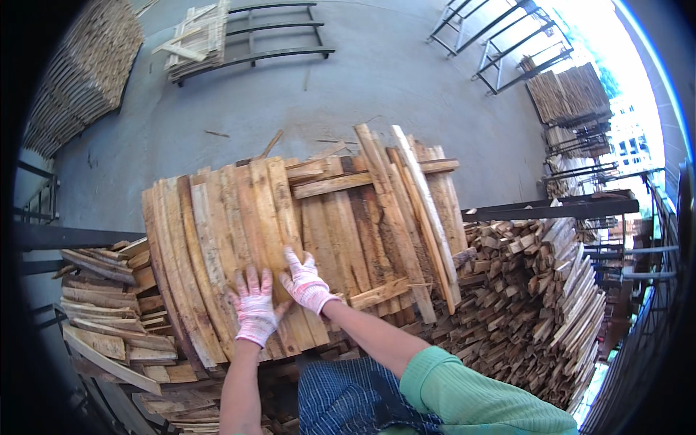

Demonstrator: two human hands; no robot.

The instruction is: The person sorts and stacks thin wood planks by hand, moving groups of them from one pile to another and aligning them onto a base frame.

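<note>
Side by side in front of me lies a layer of rough wooden slats (210, 239), running away from my body. My left hand (256, 308), in a pinkish-white knit glove, rests flat on the slats with its fingers spread. Just right of it, my right hand (307, 284), gloved alike, is pressed on the boards near the layer's middle, fingers apart. Neither hand grips anything. To the right, a crosswise wooden strip (330, 185) and a shorter crosspiece (379, 293) lie over lower slats. Several loose slats (413, 217) lie lengthwise on top there.
A big heap of stacked slats (518, 290) stands at my right, more wood pieces (119, 304) at my left. Dark metal bars (551, 209) stick out at both sides. Beyond the grey floor (348, 87) stand a metal rack (275, 32), tall wood stacks (87, 72) and other frames (500, 43).
</note>
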